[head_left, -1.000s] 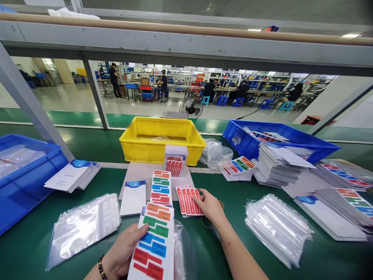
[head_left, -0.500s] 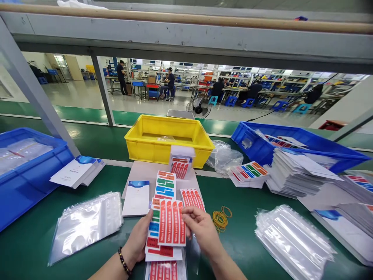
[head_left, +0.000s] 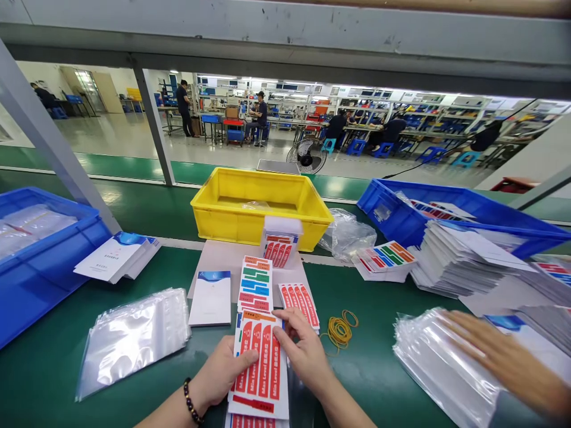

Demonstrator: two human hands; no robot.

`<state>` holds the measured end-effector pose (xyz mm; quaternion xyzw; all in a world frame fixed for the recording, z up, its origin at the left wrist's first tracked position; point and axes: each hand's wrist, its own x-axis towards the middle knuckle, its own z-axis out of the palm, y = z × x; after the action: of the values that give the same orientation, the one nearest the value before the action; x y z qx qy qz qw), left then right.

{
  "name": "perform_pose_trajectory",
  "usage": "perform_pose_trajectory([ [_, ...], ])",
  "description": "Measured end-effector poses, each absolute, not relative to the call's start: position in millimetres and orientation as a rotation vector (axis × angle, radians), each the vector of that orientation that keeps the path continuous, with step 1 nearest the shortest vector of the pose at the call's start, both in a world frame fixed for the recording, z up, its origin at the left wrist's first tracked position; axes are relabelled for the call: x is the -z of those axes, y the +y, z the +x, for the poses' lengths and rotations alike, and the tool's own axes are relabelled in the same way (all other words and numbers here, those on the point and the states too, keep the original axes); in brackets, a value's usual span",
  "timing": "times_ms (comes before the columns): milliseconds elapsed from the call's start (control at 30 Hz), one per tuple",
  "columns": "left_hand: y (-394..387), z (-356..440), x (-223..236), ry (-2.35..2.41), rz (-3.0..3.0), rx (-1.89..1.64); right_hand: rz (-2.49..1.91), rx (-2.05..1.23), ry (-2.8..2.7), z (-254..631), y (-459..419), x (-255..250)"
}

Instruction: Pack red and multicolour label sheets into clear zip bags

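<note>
My left hand (head_left: 214,374) grips a small stack of label sheets (head_left: 263,362) from the left, its thumb flat on the top sheet, which bears red strips. At the stack's upper right edge, the thumb and fingers of my right hand (head_left: 307,351) pinch the sheets. Just beyond lie a multicoloured label sheet (head_left: 256,279) and a pile of red label sheets (head_left: 300,300). Left of them is a white and blue booklet (head_left: 212,300). Under the held stack, more red labels (head_left: 252,422) show at the bottom edge.
Clear plastic bags (head_left: 136,339) lie at left; another person's blurred hand (head_left: 504,351) is over the right-hand bags (head_left: 441,368). Rubber bands (head_left: 339,333) lie right of centre. Beyond stand a yellow bin (head_left: 259,223), blue bins (head_left: 40,255) and a paper stack (head_left: 455,261).
The red label sheet now lies lower on the stack, with my left thumb over it. My right hand has shifted to the stack's upper edge. Another person's hand has entered at right.
</note>
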<state>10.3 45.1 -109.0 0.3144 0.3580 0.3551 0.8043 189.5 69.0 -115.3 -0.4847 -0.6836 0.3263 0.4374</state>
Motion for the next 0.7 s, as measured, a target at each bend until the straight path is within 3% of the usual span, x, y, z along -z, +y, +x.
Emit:
perform_pose_trajectory([
  [200,43.9,11.0,106.7,0.799,0.743,-0.697,-1.148,-0.960,-1.680,186.3,67.1,112.8],
  [400,47.8,4.2,100.4,0.826,0.936,-0.667,-1.062,-1.626,-1.293,194.2,70.3,104.9],
  [567,59.0,-9.9,101.2,1.196,1.375,-0.777,-1.137,-1.333,-0.895,217.4,88.3,105.1],
  [700,62.2,-12.1,97.2,1.068,1.582,-0.518,-1.089,-1.237,-0.689,221.5,94.7,107.5],
])
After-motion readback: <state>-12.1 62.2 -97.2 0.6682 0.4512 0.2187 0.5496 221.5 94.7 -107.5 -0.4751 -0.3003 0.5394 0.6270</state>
